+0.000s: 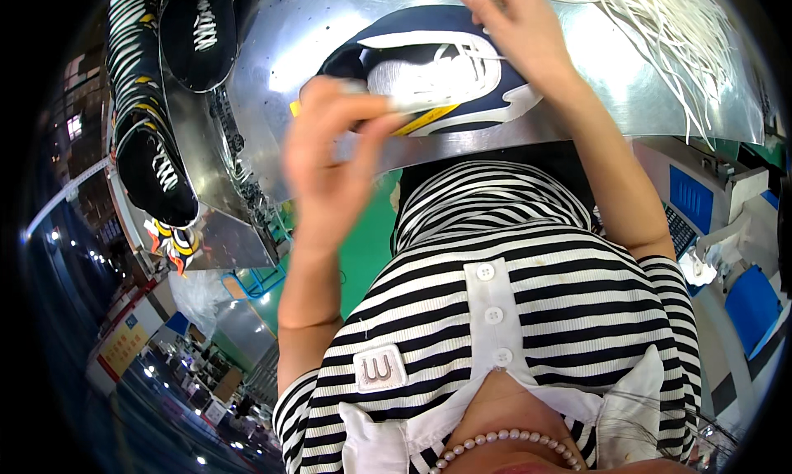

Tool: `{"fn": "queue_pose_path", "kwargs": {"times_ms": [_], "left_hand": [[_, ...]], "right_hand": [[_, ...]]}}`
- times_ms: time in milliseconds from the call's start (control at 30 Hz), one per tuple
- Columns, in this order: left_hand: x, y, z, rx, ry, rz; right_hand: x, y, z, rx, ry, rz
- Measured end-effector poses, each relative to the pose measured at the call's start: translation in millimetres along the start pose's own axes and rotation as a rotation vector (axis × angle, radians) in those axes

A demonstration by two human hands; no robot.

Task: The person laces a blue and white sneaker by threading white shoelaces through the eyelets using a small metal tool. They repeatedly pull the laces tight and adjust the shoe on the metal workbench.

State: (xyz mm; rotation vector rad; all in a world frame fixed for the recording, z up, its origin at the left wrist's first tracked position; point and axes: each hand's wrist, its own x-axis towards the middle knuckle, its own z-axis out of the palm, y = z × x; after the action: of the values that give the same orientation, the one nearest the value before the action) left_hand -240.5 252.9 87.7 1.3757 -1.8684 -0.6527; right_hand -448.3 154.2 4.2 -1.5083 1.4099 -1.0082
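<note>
A navy sneaker (513, 94) with white trim and a yellow stripe lies on its side on the metal tabletop in front of me. White laces (466, 70) run through its eyelets, over a pale tongue. My left hand (330, 148) is blurred by motion at the shoe's near left side, with thumb and forefinger drawn together; what they pinch does not show clearly. Beyond the shoe's right end, my right hand (524, 37) is closed, its fingertips pinched near the top edge. A strand of lace passes close to this hand, but what its fingers hold cannot be made out.
Loose white laces (660, 28) lie in a large bundle at the right of the metal table (594, 115), some hanging over its edge. Black shoes with white laces (198, 37) stand at the left, beside a row of stacked shoes (157, 160). A blue chair (751, 309) is at the lower right.
</note>
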Motion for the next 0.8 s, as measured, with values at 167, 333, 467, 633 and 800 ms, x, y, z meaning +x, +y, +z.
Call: {"fn": "queue_pose_path", "kwargs": {"times_ms": [167,333,467,633,800], "left_hand": [[1.8,-25.1,49.9,0.264,0.025,0.172],[10.9,-20.7,49.7,0.155,-0.031,-0.135],[12.2,-20.6,42.0,0.231,-0.155,-0.17],[10.4,-18.1,45.6,0.147,-0.103,-0.172],[3.7,-29.4,53.5,0.172,-0.049,0.09]], "right_hand": [[-32.7,-20.4,-33.3,0.381,-0.017,-0.082],[-91.2,-33.3,-32.5,0.095,-0.228,-0.029],[-100.6,-19.8,-24.9,0.087,-0.249,0.019],[-94.1,-23.8,-22.9,0.02,-0.33,0.114],[-90.2,-26.1,-19.4,-0.09,-0.33,0.105]]}}
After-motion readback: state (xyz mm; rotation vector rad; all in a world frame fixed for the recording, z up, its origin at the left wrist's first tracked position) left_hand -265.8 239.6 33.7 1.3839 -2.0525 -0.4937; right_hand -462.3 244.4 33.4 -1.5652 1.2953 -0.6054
